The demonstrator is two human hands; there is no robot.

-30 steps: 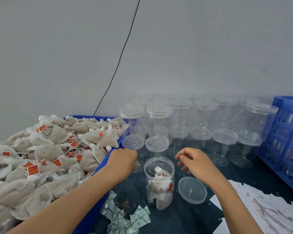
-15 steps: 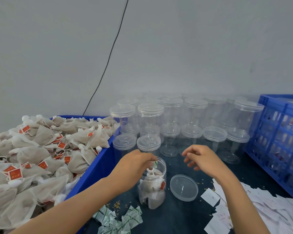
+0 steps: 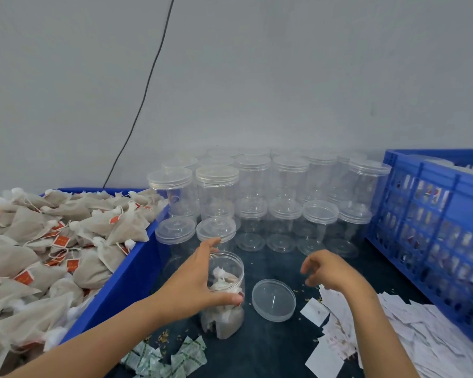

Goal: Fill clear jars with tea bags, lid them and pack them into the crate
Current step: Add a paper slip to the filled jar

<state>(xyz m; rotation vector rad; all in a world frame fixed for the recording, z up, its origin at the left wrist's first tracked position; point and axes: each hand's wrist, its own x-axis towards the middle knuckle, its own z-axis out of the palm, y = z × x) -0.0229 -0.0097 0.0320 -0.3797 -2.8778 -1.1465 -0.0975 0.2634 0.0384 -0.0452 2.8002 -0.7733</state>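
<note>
A clear open jar (image 3: 227,317) with several tea bags inside stands on the dark table. My left hand (image 3: 194,279) wraps round its upper left side, thumb across the front and fingers behind the rim. The jar's clear lid (image 3: 274,299) lies flat on the table just to its right. My right hand (image 3: 329,271) hovers above and right of the lid with loosely curled fingers, holding nothing. A heap of tea bags (image 3: 38,249) with orange tags fills the blue bin (image 3: 126,279) on the left. The blue crate (image 3: 432,230) stands at the right.
Stacked empty lidded jars (image 3: 257,203) fill the back of the table against the grey wall. White paper slips (image 3: 393,331) lie scattered at the right front. Small green-printed sachets (image 3: 172,358) lie near the front edge. A black cable (image 3: 148,85) runs down the wall.
My left hand has come off the jar's mouth, where it pushed a tea bag in, and now grips the jar's side. My right hand has shifted slightly right.
</note>
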